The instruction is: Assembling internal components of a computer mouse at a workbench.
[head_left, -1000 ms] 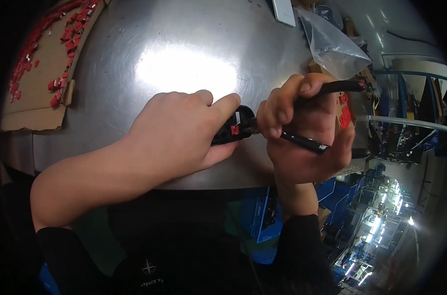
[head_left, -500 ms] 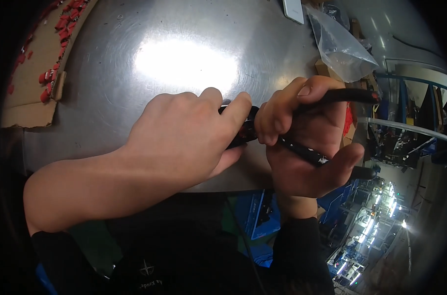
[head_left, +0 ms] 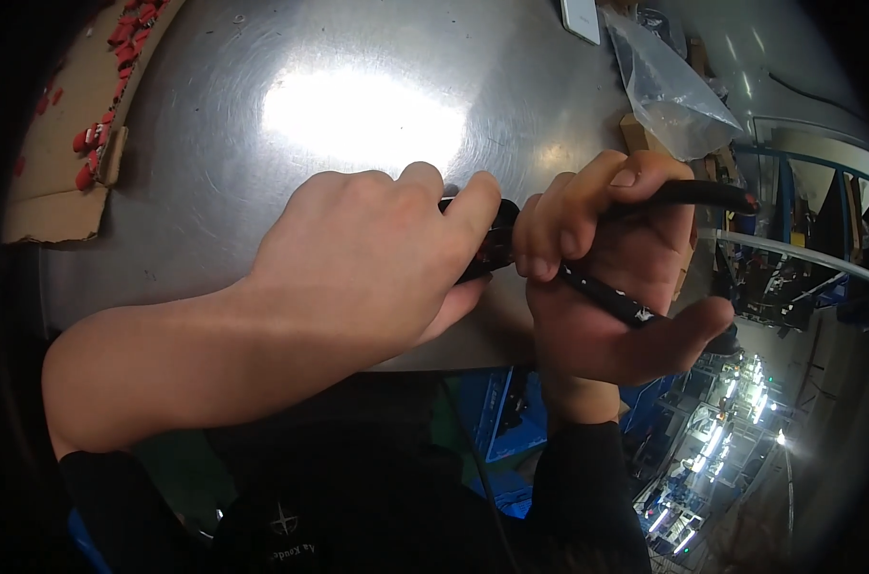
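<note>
My right hand (head_left: 616,277) holds a pair of pliers (head_left: 707,194) with dark-coated handles, palm turned up. Its fingers curl over the upper handle. The lower handle, worn with pale flecks, crosses the palm beneath the thumb, and the two handles stand apart. My left hand (head_left: 358,253) is closed, back upward, on a glossy black piece (head_left: 477,266) at the head end of the pliers. Fingers hide most of that piece and the jaws, so I cannot tell how they meet. Both hands are above the near edge of a metal table (head_left: 205,182).
Small red parts (head_left: 95,139) lie on a cardboard sheet (head_left: 56,206) at the left. A clear plastic bag (head_left: 669,91) and a white flat device (head_left: 580,19) are at the far right. Below the table edge is a blue crate (head_left: 511,421).
Both hands and the pliers have shifted a little to the right together. Each hand keeps its hold, and the handles remain apart.
</note>
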Tool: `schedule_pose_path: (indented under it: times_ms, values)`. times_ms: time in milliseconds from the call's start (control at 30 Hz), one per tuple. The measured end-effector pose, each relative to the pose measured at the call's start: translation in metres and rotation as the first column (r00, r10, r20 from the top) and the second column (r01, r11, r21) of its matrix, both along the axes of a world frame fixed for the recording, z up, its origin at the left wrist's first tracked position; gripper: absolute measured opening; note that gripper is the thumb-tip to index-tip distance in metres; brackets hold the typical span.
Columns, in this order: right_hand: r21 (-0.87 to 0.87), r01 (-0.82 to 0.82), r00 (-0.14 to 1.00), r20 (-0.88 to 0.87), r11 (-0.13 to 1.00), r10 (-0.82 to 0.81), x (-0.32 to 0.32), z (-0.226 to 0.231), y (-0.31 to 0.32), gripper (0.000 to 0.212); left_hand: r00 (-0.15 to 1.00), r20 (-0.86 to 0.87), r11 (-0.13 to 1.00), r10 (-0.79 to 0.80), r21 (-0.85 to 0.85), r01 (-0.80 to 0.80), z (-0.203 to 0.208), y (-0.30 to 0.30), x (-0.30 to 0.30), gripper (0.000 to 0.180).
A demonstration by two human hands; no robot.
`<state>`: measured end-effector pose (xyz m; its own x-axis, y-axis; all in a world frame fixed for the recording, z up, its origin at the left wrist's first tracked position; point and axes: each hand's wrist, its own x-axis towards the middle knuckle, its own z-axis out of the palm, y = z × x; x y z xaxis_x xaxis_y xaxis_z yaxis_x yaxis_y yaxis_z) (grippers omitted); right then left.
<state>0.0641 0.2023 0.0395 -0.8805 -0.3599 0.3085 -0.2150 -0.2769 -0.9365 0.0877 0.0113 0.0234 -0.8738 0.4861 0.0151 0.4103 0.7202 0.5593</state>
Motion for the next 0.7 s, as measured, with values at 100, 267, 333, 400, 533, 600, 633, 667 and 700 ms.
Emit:
schedule_pose_path:
  times_ms: [100, 267, 333, 400, 533, 600, 633, 667, 700]
  values:
    - [-0.032, 0.037, 0.996, -0.079, 0.999, -0.039, 0.002, 0.002, -0.003, 0.088, 1.000, 0.004, 1.000, 0.005, -0.006, -0.005, 0.001, 0.000, 0.000, 0.061]
    - [0.018, 0.017, 0.999, -0.044, 1.000, -0.016, 0.000, 0.002, -0.002, 0.088, 1.000, 0.031, 1.000, 0.003, -0.021, -0.003, 0.003, 0.000, 0.000, 0.063]
    - [0.026, 0.012, 1.000, -0.007, 1.000, -0.012, -0.001, 0.000, -0.002, 0.087, 0.999, 0.042, 1.000, 0.002, -0.022, -0.001, 0.003, 0.000, 0.001, 0.064]
    - [0.043, -0.025, 0.991, -0.132, 0.999, 0.031, -0.002, -0.002, -0.001, 0.086, 0.999, 0.048, 1.000, 0.005, -0.025, -0.004, 0.004, 0.000, 0.000, 0.066]
    - [0.042, -0.022, 0.987, -0.158, 0.999, 0.029, 0.000, -0.007, -0.003, 0.085, 0.996, 0.086, 1.000, 0.007, -0.028, -0.005, 0.004, 0.001, -0.001, 0.066]
    - [0.065, -0.009, 0.986, -0.166, 0.998, 0.019, 0.003, -0.006, -0.004, 0.084, 0.995, 0.097, 0.999, 0.003, -0.033, 0.000, 0.005, 0.002, -0.001, 0.066]
    - [0.067, -0.007, 0.986, -0.166, 0.998, 0.018, 0.005, -0.005, -0.004, 0.084, 0.995, 0.097, 1.000, 0.002, -0.031, 0.002, 0.006, 0.002, -0.001, 0.066]
    - [0.087, 0.018, 0.985, -0.174, 0.996, -0.002, 0.006, -0.006, -0.006, 0.082, 0.995, 0.097, 1.000, 0.010, -0.031, -0.007, 0.005, 0.002, -0.001, 0.066]
    - [0.107, 0.042, 0.983, -0.183, 0.993, -0.022, 0.008, -0.007, -0.007, 0.081, 0.995, 0.097, 0.999, 0.018, -0.030, -0.015, 0.005, 0.001, -0.001, 0.066]
